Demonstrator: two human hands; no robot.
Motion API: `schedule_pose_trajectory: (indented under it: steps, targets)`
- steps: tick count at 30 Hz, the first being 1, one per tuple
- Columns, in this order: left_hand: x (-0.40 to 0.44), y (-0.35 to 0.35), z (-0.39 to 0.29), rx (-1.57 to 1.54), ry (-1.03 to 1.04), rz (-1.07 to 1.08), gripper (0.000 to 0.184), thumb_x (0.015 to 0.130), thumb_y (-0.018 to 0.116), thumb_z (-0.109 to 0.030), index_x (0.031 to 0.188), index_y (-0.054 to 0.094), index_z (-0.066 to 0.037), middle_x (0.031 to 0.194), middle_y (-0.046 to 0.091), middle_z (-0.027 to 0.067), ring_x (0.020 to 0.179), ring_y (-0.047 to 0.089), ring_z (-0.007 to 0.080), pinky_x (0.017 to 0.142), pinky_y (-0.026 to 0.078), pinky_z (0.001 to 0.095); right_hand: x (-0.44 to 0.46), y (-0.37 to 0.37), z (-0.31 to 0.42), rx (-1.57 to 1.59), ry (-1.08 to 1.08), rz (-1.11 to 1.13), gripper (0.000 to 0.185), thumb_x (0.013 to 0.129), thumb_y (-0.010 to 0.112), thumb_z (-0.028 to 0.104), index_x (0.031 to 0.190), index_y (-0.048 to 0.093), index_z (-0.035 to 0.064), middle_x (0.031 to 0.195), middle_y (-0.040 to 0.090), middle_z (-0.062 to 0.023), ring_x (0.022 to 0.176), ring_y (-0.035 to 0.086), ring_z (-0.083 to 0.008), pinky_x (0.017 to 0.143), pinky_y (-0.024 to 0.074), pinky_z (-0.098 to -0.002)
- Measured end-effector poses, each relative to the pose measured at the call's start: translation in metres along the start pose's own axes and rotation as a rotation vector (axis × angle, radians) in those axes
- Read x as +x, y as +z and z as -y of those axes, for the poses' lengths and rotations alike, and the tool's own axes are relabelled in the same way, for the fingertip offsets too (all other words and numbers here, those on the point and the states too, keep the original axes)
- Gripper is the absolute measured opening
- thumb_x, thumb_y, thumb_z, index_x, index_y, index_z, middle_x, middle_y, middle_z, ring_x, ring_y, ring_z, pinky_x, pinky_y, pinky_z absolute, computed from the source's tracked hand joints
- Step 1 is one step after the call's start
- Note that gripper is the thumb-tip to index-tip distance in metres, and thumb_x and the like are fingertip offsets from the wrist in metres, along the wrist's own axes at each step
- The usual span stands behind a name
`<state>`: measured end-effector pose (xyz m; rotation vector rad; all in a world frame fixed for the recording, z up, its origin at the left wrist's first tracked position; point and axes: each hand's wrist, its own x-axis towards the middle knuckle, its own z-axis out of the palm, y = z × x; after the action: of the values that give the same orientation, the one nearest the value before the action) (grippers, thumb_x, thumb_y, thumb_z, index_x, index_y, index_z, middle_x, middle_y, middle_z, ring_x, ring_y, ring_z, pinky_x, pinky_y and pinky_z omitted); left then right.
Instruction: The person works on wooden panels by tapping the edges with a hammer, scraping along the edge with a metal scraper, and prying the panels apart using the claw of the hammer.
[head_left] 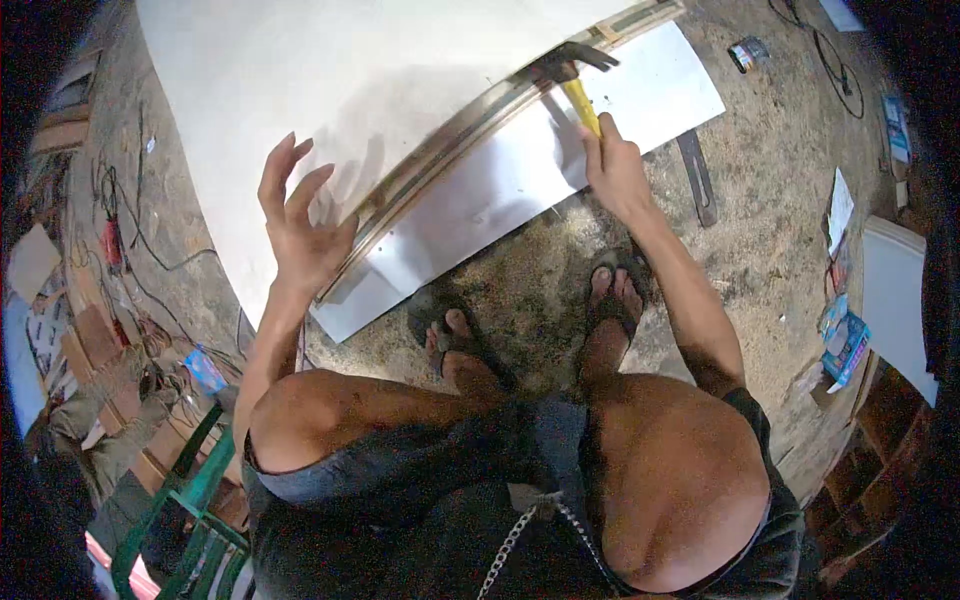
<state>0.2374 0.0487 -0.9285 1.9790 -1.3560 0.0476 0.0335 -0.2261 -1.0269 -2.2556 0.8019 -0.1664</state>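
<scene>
My right hand point(617, 168) is wrapped round the yellow handle of a claw hammer point(581, 102). The dark hammer head lies over the layered edge of a large white panel point(270, 70), its claw pointing right; whether it touches the edge I cannot tell. My left hand point(305, 225) is at the lower left end of that edge, fingers spread and raised, with nothing held in them. Wooden strips point(440, 165) run along the edge. Below it a white sheet point(460, 220) lies on the floor, partly under the panel.
A slotted dark metal bar point(697, 180) and a small can point(747, 55) lie to the right. Cables point(150, 240) and scraps clutter the left floor. A green plastic chair point(190, 490) stands at lower left. A blue packet point(846, 345) is by a white board point(893, 290) at right.
</scene>
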Motion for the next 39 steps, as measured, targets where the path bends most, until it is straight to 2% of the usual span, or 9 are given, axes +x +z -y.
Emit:
schedule_pose_trajectory:
  steps: [7,11,13,17,20,22,26,36,39]
  targets:
    - [0.004,-0.001,-0.002,0.140,0.018,0.071,0.064,0.064,0.071,-0.003,0.117,0.038,-0.010,0.135,0.024,0.0180,0.116,0.044,0.0368,0.085,0.051,0.0421,-0.004,-0.003,-0.005,-0.102,0.027,-0.014,0.027,0.095,0.041,0.026,0.094,0.040,-0.0006,0.054,0.053,-0.0218,0.050,0.055,-0.0410,0.043,0.0394,-0.0433]
    - [0.004,0.001,-0.002,0.129,0.074,0.038,0.062,0.065,0.070,-0.004,0.117,0.038,-0.010,0.134,0.024,0.0180,0.116,0.045,0.0351,0.084,0.052,0.0423,-0.009,-0.014,-0.007,0.013,0.065,-0.027,0.030,0.095,0.040,0.029,0.093,0.043,-0.0009,0.052,0.051,-0.0166,0.045,0.053,-0.0298,0.041,0.0376,-0.0387]
    - [0.003,0.007,-0.001,0.082,0.044,-0.014,0.065,0.052,0.068,0.008,0.113,0.048,-0.007,0.133,0.030,0.0183,0.110,0.050,0.0319,0.092,0.043,0.0409,-0.025,-0.020,-0.018,0.153,0.134,-0.037,0.035,0.096,0.039,0.033,0.093,0.047,-0.0014,0.054,0.046,-0.0097,0.046,0.044,-0.0162,0.043,0.0354,-0.0326]
    - [0.015,0.019,-0.019,0.027,-0.024,0.001,0.059,0.054,0.070,0.007,0.109,0.051,-0.006,0.133,0.030,0.0177,0.108,0.051,0.0306,0.090,0.044,0.0417,-0.048,-0.036,-0.035,0.194,0.067,-0.188,0.038,0.096,0.039,0.035,0.093,0.048,-0.0010,0.058,0.045,-0.0063,0.050,0.042,-0.0134,0.046,0.0345,-0.0293]
    - [0.031,0.045,-0.030,0.066,-0.027,0.013,0.054,0.055,0.071,0.006,0.105,0.055,-0.006,0.133,0.030,0.0156,0.108,0.051,0.0287,0.089,0.046,0.0417,-0.057,-0.051,-0.041,0.286,0.112,-0.242,0.037,0.095,0.040,0.036,0.086,0.047,0.0002,0.055,0.044,-0.0081,0.048,0.044,-0.0217,0.047,0.0359,-0.0329]
    - [0.045,0.061,-0.038,0.111,0.007,0.026,0.052,0.056,0.071,0.006,0.104,0.057,-0.007,0.134,0.032,0.0150,0.107,0.053,0.0270,0.083,0.051,0.0385,-0.060,-0.059,-0.043,0.468,0.312,-0.203,0.035,0.095,0.042,0.035,0.086,0.047,0.0010,0.057,0.041,-0.0029,0.051,0.041,-0.0122,0.047,0.0345,-0.0291]
    - [0.052,0.093,-0.042,0.156,0.082,0.106,0.051,0.059,0.070,0.005,0.105,0.058,-0.012,0.131,0.039,0.0162,0.105,0.055,0.0276,0.071,0.054,0.0330,-0.065,-0.048,-0.070,0.592,0.327,-0.276,0.027,0.096,0.042,0.030,0.093,0.050,0.0043,0.057,0.039,0.0029,0.045,0.037,-0.0035,0.039,0.0315,-0.0194]
    - [0.010,0.115,-0.034,0.501,-0.017,0.348,0.050,0.065,0.069,-0.005,0.112,0.054,-0.012,0.128,0.044,0.0135,0.108,0.050,0.0317,0.080,0.051,0.0376,-0.076,-0.039,-0.069,0.843,0.534,-0.151,0.034,0.094,0.043,0.036,0.084,0.047,0.0036,0.056,0.042,0.0003,0.045,0.042,-0.0090,0.041,0.0340,-0.0262]
    - [-0.032,0.096,-0.026,0.544,-0.067,0.273,0.053,0.066,0.069,-0.005,0.115,0.052,-0.011,0.127,0.044,0.0131,0.111,0.048,0.0330,0.086,0.047,0.0398,-0.075,-0.030,-0.072,0.738,0.439,-0.173,0.034,0.094,0.044,0.036,0.084,0.047,0.0038,0.056,0.044,-0.0003,0.044,0.042,-0.0090,0.039,0.0335,-0.0262]
